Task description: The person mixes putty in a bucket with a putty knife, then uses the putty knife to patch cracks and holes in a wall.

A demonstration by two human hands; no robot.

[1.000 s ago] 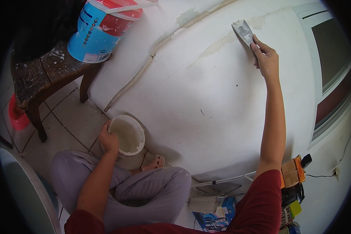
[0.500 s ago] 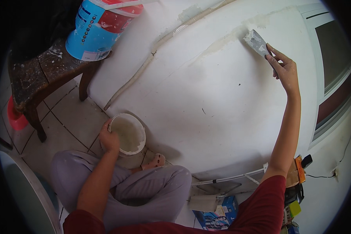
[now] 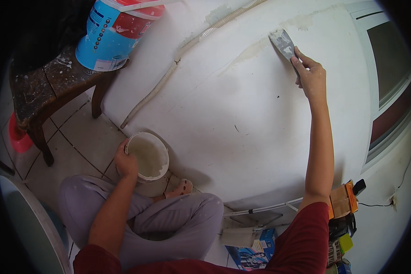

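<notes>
My right hand (image 3: 311, 75) is closed round the handle of a putty knife (image 3: 283, 44), its wide blade smeared with pale filler. The blade lies against or very near the white wall (image 3: 242, 105), at the upper end of a damp-looking beige filler streak (image 3: 251, 51). Low on the left, my left hand (image 3: 126, 160) grips the rim of a small white bucket (image 3: 165, 157). Greyish filler coats the inside of this bucket, which is tilted so that its mouth faces me.
A corrugated hose (image 3: 162, 84) runs along the wall. On the paint-spotted wooden stool (image 3: 34, 93) stands a blue paint bucket (image 3: 106, 39). A pink plastic item (image 3: 20, 137) sits behind its leg. Boxes (image 3: 345, 201) crowd the lower right, near a window frame (image 3: 374, 109).
My right hand has moved the putty knife left along the filler streak, and the forearm has swung left with it. My left hand and the small bucket stay nearly where they were.
</notes>
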